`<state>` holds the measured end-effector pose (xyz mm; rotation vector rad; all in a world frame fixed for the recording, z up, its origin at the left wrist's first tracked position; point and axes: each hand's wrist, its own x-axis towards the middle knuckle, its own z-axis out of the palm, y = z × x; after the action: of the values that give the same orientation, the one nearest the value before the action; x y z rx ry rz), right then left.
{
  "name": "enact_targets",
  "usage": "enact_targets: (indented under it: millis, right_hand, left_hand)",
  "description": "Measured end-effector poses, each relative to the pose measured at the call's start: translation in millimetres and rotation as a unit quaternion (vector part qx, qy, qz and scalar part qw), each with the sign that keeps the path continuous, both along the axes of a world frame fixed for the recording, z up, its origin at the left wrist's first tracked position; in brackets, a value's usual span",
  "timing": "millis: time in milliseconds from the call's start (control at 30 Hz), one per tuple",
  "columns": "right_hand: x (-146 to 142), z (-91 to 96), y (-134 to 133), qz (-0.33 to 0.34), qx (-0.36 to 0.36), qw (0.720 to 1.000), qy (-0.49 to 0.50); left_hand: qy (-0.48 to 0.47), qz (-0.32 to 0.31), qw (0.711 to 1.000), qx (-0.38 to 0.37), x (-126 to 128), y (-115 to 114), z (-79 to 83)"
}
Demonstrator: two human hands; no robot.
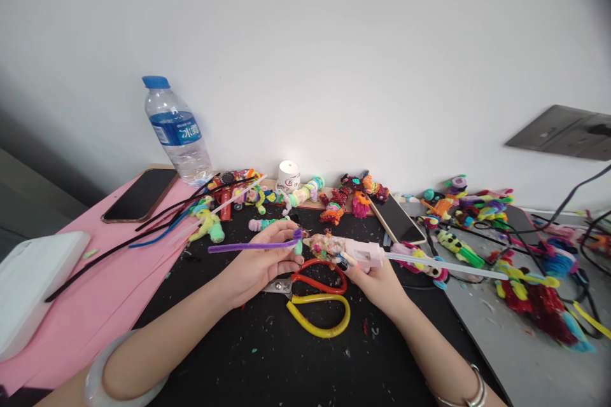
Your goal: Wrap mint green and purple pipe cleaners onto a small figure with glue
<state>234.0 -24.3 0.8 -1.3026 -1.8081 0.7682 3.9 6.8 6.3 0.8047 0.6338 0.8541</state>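
Between the fingers of my left hand (pixel 260 267) is a small pipe cleaner piece (pixel 298 243), green with a purple top. A long purple pipe cleaner strand (pixel 248 246) runs out from it to the left. My right hand (pixel 379 283) is wrapped round a pale pink glue gun (pixel 365 252), its nozzle end crusted with coloured fuzz and pointing at the piece. A clear glue stick (pixel 443 265) sticks out of the gun's back to the right. Below both hands lie scissors (pixel 317 332) with one red and one yellow handle; their blades are partly hidden by my left hand.
A water bottle (pixel 179 133) and a dark phone (pixel 139 196) stand and lie at the left, near a white box (pixel 42 286). Pipe cleaner figures (pixel 337 203), a paper cup (pixel 289 175) and another phone (pixel 398 219) line the back. Black cables (pixel 568 194) tangle at the right.
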Motion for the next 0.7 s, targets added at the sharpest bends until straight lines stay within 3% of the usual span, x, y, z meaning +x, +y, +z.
enact_targets:
  millis: [267,433,600,700]
  right_hand:
    - [-0.5,0.1,0.6,-0.003,-0.003,1.000,-0.019]
    - [-2.0,4.0,2.2,-0.012,0.014,0.999,-0.045]
    - [2.2,4.1,7.6,-0.120,0.036,0.987,-0.101]
    - [9.0,-2.0,13.5,-0.185,0.066,0.969,-0.148]
  left_hand:
    - [-0.007,0.002,1.000,0.005,-0.8,0.0,-0.2]
    - [0.010,0.054,0.998,0.015,-0.6,2.2,1.0]
    - [0.035,0.119,0.992,0.025,0.9,4.5,0.6]
    - [0.054,0.125,0.990,0.036,2.6,4.3,-0.6]
